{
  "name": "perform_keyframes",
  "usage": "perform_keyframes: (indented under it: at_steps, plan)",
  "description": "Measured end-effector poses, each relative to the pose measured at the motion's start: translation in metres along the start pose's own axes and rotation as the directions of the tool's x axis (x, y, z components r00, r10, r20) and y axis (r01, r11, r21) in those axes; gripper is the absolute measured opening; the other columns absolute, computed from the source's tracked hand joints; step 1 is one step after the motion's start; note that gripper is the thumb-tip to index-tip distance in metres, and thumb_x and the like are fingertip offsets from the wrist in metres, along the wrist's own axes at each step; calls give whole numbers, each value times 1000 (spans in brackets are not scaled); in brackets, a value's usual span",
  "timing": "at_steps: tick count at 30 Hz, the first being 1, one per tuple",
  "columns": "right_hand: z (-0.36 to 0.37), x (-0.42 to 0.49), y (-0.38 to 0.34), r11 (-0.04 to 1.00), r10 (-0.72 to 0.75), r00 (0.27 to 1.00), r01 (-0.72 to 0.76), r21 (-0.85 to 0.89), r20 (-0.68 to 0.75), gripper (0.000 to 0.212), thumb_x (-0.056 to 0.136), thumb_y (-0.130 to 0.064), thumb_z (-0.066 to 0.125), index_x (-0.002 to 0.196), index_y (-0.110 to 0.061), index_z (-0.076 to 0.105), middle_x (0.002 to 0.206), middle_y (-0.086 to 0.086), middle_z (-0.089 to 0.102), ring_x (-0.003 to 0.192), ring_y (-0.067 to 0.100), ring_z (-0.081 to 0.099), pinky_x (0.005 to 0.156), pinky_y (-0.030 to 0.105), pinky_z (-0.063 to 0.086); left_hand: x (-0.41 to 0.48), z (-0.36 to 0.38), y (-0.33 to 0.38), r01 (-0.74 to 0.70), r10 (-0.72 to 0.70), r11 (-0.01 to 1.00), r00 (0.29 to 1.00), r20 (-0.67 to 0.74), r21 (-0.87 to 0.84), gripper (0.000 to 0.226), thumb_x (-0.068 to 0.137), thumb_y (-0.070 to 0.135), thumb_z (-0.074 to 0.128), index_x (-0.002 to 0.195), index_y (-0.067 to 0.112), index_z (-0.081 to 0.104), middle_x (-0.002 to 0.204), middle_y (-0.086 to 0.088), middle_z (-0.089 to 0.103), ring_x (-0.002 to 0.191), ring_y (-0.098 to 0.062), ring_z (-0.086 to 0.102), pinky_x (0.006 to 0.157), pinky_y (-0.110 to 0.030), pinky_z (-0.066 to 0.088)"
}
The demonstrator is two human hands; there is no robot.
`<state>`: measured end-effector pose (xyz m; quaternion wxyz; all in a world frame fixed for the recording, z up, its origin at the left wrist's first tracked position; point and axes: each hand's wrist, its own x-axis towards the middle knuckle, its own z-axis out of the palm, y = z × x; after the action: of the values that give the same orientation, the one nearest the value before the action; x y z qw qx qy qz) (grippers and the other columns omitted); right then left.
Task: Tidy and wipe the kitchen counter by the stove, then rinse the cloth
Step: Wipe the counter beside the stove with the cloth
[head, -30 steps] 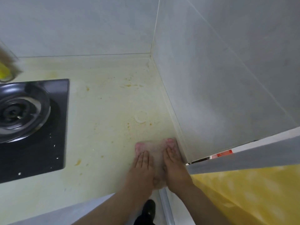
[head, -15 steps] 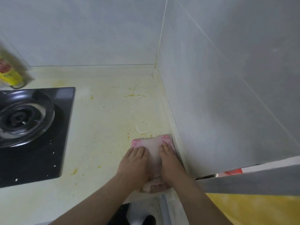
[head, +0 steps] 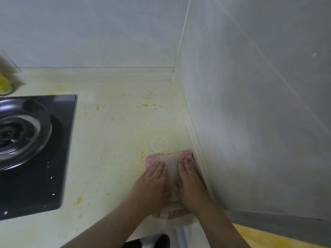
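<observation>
A pink and white cloth lies flat on the pale counter, tight against the right wall's base. My left hand presses on its left half and my right hand on its right half, fingers pointing away from me. The cloth's near end bunches under my palms at the counter's front edge. Just beyond the cloth's far edge is a faint ring mark. Yellow-orange stains dot the counter further back.
A black glass stove with a metal burner fills the left side, with white crumbs on it. A blurred yellow bottle stands at the far left by the back wall. Grey tiled walls close the corner behind and on the right.
Both hands pushed the cloth away from me along the right wall, up to the ring mark. In the last half second it has barely moved.
</observation>
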<state>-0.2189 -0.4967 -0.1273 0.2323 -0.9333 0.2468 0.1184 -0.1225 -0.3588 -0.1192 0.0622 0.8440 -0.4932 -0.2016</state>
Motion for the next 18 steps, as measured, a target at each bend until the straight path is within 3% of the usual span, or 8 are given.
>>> perform_keyframes:
  at_steps: [1, 3, 7, 18]
  plan:
    - [-1, 3, 1, 1000, 7, 1000, -7, 9, 11, 67, 99, -15, 39, 155, -13, 2, 163, 6, -13, 150, 18, -11, 115, 21, -4, 2, -2, -2, -14, 14, 1000, 1000, 5, -6, 78, 91, 48, 44, 153, 9, 16, 160, -4, 8, 149, -20, 11, 113, -27, -1]
    - [-3, 8, -1, 1000, 22, 999, -23, 20, 33, 68, 98, -10, 40, 155, -11, 3, 163, 8, -11, 150, 20, -10, 118, 24, -1, 6, -1, -4, -15, 15, 1000, 1000, 4, -26, 82, 94, 49, 44, 154, 13, 2, 162, -2, -6, 150, -16, -4, 111, -23, -10]
    - [-8, 15, -7, 999, 46, 998, -47, 23, 50, 70, 96, -7, 40, 155, -9, 1, 162, 11, -13, 150, 21, -11, 120, 27, 0, 15, -2, -6, 2, -3, 999, 1000, -14, -44, 83, 94, 51, 44, 155, 14, 2, 163, -4, -4, 150, -16, -3, 119, -28, -2]
    - [-18, 54, -14, 995, 66, 997, -69, 69, 39, 68, 95, -1, 36, 155, -9, 6, 163, 10, -9, 150, 19, -9, 118, 24, -3, 45, -13, -25, 25, -27, 997, 999, -29, -68, 82, 94, 50, 44, 155, 14, 3, 163, -3, -3, 150, -16, -1, 119, -30, 3]
